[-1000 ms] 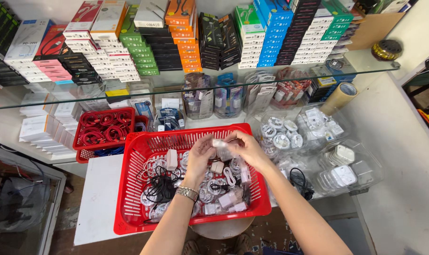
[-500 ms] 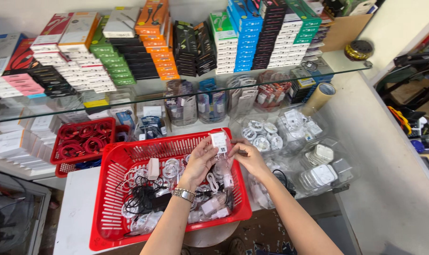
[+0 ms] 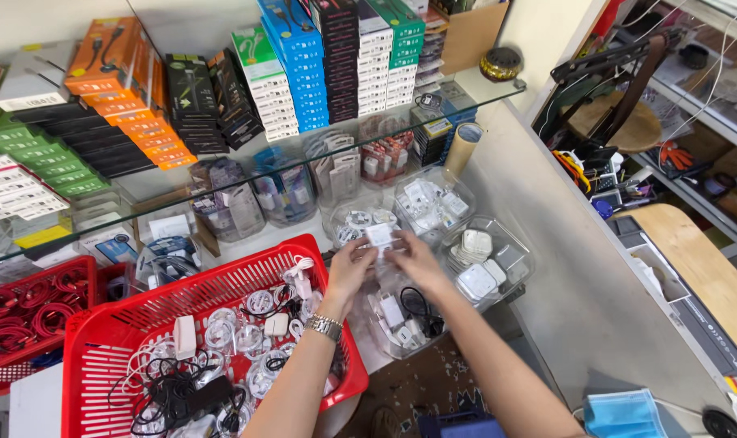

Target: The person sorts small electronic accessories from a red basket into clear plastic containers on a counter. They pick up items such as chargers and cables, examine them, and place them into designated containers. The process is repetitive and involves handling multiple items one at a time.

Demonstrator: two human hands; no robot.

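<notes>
- Both hands meet on a small clear packet with a white charger part [image 3: 380, 238], held above the clear tubs, just right of the red basket [image 3: 125, 324].
- The left hand [image 3: 350, 272] has a closed grip on its near edge; the right hand [image 3: 415, 258] pinches the far side.
- A light fingertip hold seems best, over the open clear tub [image 3: 401, 320].

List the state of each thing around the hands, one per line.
Left hand: fingers pinching the small clear packet.
Right hand: fingers gripping the same packet.
Small clear packet: held up above the tubs.
Large red basket: open, holding tangled cables and chargers.
Clear tubs: lidless, holding white adapters.
Tape roll: standing upright.
</notes>
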